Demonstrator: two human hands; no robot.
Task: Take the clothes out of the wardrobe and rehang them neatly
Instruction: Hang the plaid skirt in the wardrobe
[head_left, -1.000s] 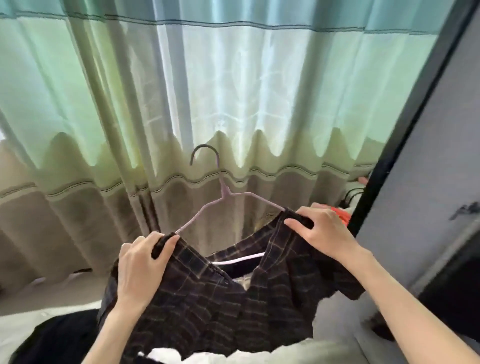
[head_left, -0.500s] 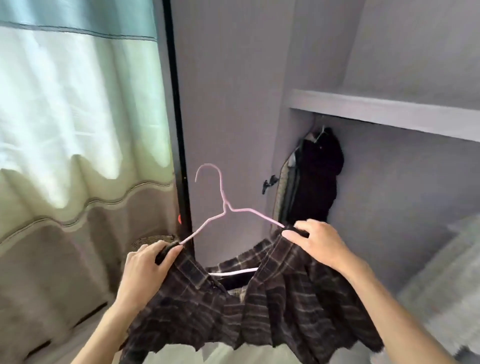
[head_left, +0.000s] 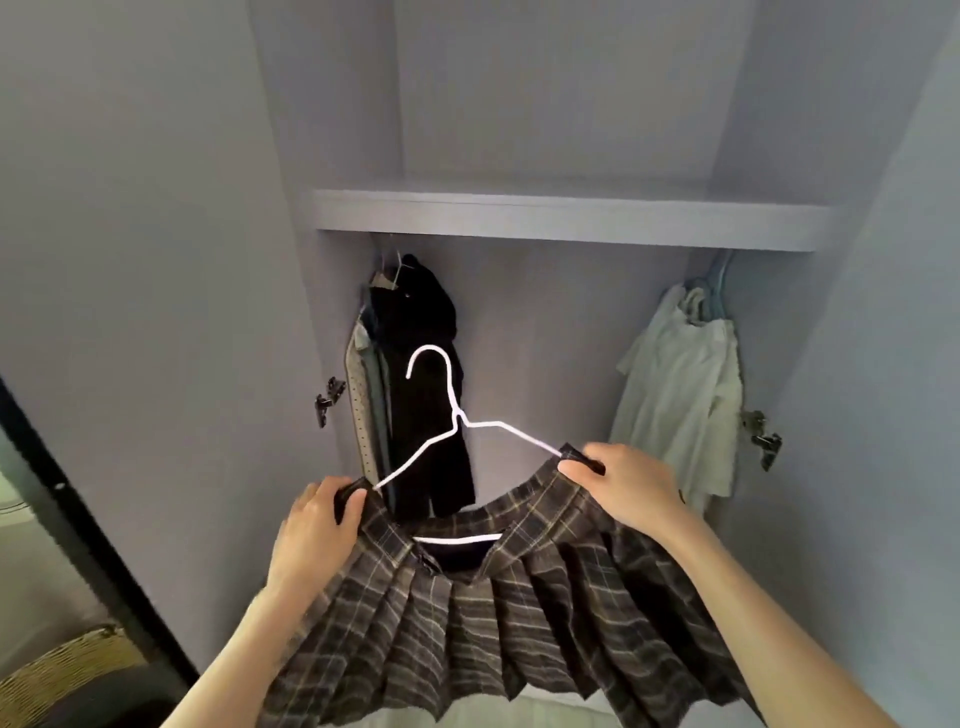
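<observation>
Left hand (head_left: 311, 525): raised in front of the open wardrobe (head_left: 566, 221), fingers curled round the left end of the skirt's waistband, pinching it against the hanger's tip.
Right hand (head_left: 621, 486): raised a little higher, thumb and fingers gripping the right end of the waistband.
Plaid skirt (head_left: 498, 613): stretched between both hands, waistband running left to right, pleats falling toward the near side.
Hanger (head_left: 457, 415): white wire, hook pointing up and far toward the rail space.
Dark clothes (head_left: 421, 384): hanging far left.
Pale garment (head_left: 680, 389): hanging far right.

2 bare forearms, left hand (head_left: 311, 535), right hand (head_left: 631, 486), no sleeves
</observation>
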